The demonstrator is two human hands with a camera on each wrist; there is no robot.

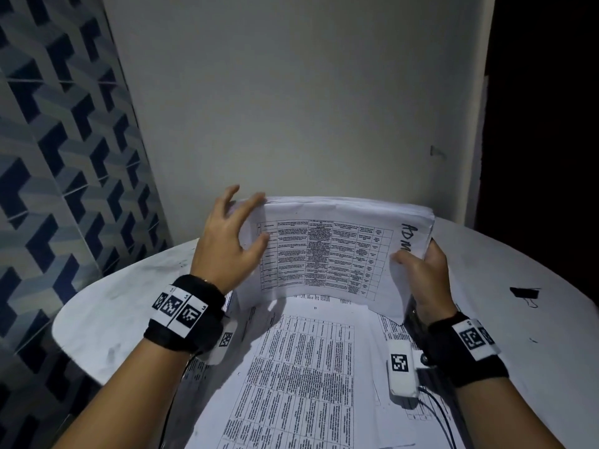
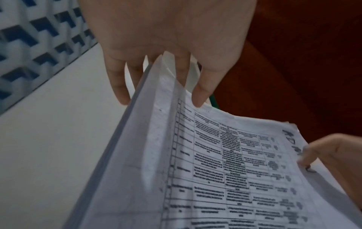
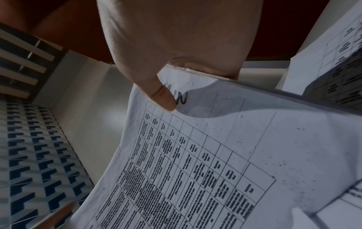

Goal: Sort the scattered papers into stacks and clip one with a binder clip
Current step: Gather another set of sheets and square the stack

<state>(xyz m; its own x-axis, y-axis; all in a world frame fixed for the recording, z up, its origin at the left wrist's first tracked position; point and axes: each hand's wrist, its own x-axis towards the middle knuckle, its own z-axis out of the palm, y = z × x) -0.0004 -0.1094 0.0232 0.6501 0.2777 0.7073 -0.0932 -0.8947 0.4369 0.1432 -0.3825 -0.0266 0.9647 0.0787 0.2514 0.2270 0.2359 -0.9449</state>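
Note:
A thick stack of printed papers [image 1: 324,254] stands on its lower edge on the white round table [image 1: 486,254], its table-filled front page facing me. My left hand [image 1: 241,222] is at the stack's upper left corner with spread, straight fingers [image 2: 199,96] touching the edge. My right hand [image 1: 421,264] grips the right edge, with the thumb [image 3: 166,99] pressed on the front page beside handwritten letters. More printed sheets [image 1: 301,367] lie flat on the table below the stack. A black binder clip [image 1: 523,292] lies on the table to the right, away from both hands.
A plain wall rises just behind the table, and a blue patterned tiled wall [image 1: 64,157] stands to the left. Cables from the wrist cameras trail over the flat sheets near the table's near edge.

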